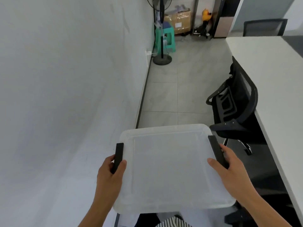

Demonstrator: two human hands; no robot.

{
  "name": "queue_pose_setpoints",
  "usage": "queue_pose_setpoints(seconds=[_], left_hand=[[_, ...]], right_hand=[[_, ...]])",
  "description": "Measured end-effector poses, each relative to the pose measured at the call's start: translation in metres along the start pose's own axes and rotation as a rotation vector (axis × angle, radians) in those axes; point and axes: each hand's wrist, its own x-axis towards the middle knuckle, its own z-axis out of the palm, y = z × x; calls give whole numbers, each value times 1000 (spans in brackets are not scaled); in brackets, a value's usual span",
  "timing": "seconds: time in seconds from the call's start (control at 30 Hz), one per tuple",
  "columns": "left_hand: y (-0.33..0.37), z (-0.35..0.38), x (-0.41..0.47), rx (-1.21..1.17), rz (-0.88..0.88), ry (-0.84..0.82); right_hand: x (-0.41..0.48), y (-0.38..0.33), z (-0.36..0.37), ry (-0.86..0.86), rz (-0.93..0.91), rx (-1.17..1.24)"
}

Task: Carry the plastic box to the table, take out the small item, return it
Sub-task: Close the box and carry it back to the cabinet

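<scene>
Plastic box [172, 167]: lidded, carried in the air, over the floor.
Left hand [109, 176]: grasping the box's left black latch [118, 157].
Right hand [229, 167]: grasping the right edge.
Table [270, 76]: right, its long edge beside the chair [236, 102].
Floor [177, 89]: open ahead between wall [68, 79] and chair.

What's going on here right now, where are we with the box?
A person is carrying the plastic box with both hands, lid on. The left hand and right hand each grip a black latch at its sides. The box is in the air, not yet on the table, which runs along the right behind a black chair.
</scene>
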Motion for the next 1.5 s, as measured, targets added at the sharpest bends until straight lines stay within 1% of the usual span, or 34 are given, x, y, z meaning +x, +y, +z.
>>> queue_pose_setpoints(seconds=[0.07, 0.13, 0.23, 0.3, 0.5, 0.6, 0.73, 0.87, 0.97, 1.13, 1.3, 1.4, 1.5], left_hand=[[19, 17, 44, 4, -4, -4], [33, 38, 106, 12, -2, -20], [55, 54, 151, 4, 5, -42], [75, 71, 207, 2, 4, -52], [172, 120, 355, 36, 62, -144], [216, 155, 419, 52, 86, -199], [256, 213, 501, 79, 96, -251], [300, 274, 578, 86, 79, -249], [346, 311, 628, 59, 73, -236], [411, 365, 715, 60, 75, -197], [459, 416, 813, 14, 42, -171], [491, 455, 886, 2, 39, -192], [532, 490, 959, 18, 65, -229]], right_hand=[[42, -18, 4, 2, 13, 4], [103, -32, 13, 23, 35, 0], [147, -49, 19, 26, 29, 28], [201, -66, 23, 54, 42, 23], [331, -139, 17, 161, 65, 94], [391, -156, 7, 212, 97, 156], [481, -170, -2, 241, 131, 160], [589, -191, -23, 243, 139, 132], [668, -220, -44, 223, 150, 137], [795, -271, -72, 156, 96, 109], [917, -314, -82, 133, 76, 93], [994, -334, -80, 163, 93, 78], [1065, -359, -82, 212, 126, 120]])
